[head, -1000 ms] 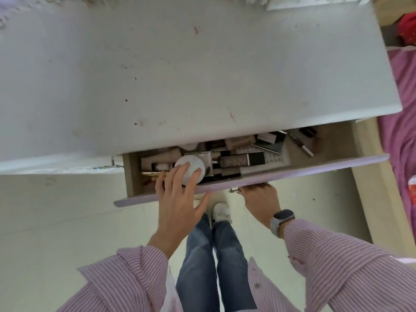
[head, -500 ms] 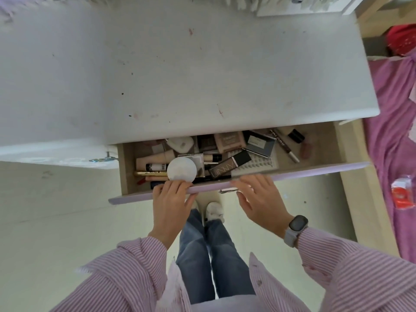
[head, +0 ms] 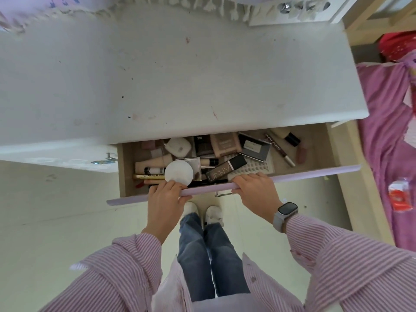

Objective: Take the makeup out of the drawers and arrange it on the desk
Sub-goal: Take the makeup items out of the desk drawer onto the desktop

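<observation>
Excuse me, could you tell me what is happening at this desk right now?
A person in a striped shirt stands at a white desk with its drawer pulled open. Both hands grip the lilac drawer front: the left hand beside a round white compact, the right hand near the middle. The drawer is crowded with makeup, including a dark tube and a white case. Nothing from it has reached the desktop yet.

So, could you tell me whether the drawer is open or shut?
Open: the drawer is pulled out from under the desk, exposing makeup inside.
</observation>
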